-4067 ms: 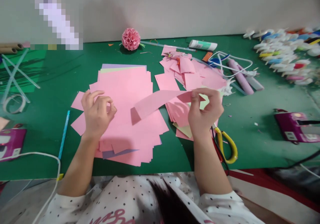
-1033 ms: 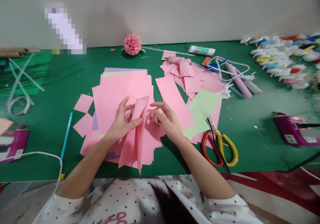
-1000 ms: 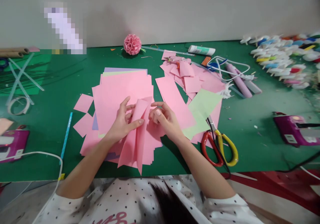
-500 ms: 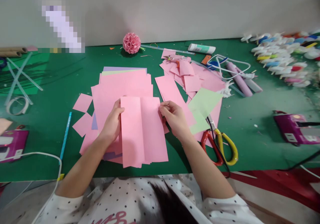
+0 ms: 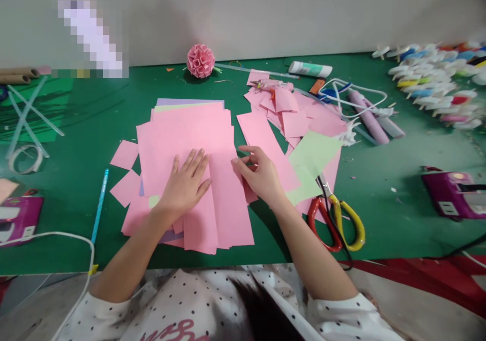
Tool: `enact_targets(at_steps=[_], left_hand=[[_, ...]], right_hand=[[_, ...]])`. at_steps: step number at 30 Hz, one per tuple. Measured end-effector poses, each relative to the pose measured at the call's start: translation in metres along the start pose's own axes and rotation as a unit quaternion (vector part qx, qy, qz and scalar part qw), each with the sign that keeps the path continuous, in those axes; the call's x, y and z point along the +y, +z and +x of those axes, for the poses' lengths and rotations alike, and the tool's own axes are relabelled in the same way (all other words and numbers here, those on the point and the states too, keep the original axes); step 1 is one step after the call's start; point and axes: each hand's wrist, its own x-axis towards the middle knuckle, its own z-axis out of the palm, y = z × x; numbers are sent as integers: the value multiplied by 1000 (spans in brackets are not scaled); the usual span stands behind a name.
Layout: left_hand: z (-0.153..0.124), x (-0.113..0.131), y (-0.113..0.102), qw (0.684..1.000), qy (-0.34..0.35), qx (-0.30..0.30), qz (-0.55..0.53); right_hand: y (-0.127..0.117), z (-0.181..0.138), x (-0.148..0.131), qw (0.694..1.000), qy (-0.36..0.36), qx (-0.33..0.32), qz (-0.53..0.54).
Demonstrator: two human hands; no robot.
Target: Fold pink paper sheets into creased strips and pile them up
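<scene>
My left hand [image 5: 186,184] lies flat with fingers spread on a pink sheet [image 5: 231,209] that has a lengthwise crease. Under it is a pile of pink paper [image 5: 186,130], with lilac and green sheets showing at the back edge. At the creased sheet's right side, my right hand [image 5: 261,174] has its thumb and forefinger apart, with fingertips by the paper's edge; I cannot tell whether they touch it. Its other fingers are curled. Scissors [image 5: 336,219] with one red and one yellow handle lie right of my right forearm.
Pink offcuts [image 5: 296,123] and a green sheet [image 5: 313,156] lie to the right. A pink paper ball [image 5: 201,61] and a glue stick [image 5: 310,69] are at the back. Left are small pink squares [image 5: 125,188], a blue pencil [image 5: 100,204] and a tape roll [image 5: 26,158].
My left hand has let go of the creased sheet's left edge and now presses flat on it. The sheet has come down onto the pile. My right hand's fingers have opened.
</scene>
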Motion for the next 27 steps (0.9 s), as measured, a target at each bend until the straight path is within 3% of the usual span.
enact_targets(at_steps=[17, 27], left_hand=[[0, 9, -2, 999, -21, -11, 46], [1, 7, 0, 999, -18, 0, 31]], right_hand=[[5, 8, 10, 991, -105, 21, -85], [5, 0, 4, 993, -82, 26, -84]])
